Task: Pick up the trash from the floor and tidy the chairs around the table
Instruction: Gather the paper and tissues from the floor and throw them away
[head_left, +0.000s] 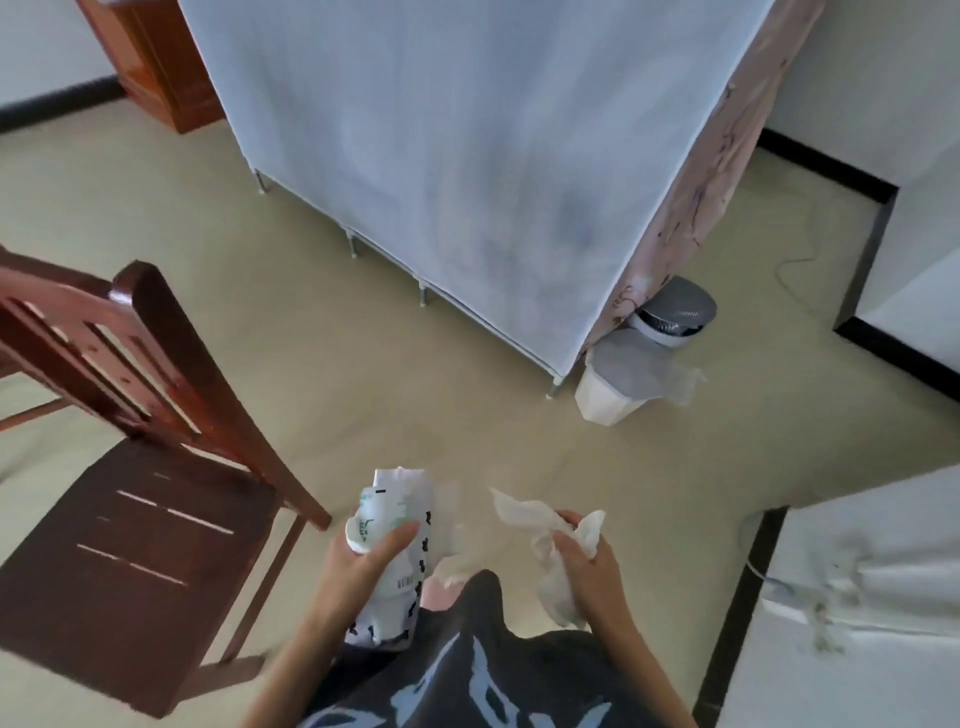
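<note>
My left hand (363, 564) grips a bundle of trash: a white paper cup with green print (375, 517) and a white wrapper with black marks (402, 587). My right hand (589, 558) is closed on crumpled white tissue paper (530, 519) that sticks out above and below the fist. Both hands are held in front of my body, above the beige floor. A dark brown wooden chair (130, 545) stands at the lower left, its backrest toward the middle of the room. A small white trash bin with a grey lid (621, 376) stands on the floor ahead to the right.
A tall pale fabric wardrobe (467, 156) on thin metal legs fills the centre background. A second grey-and-white bin (672, 314) sits behind the first. White walls with black skirting (883, 343) run on the right, and a white appliance (857, 623) stands at the lower right.
</note>
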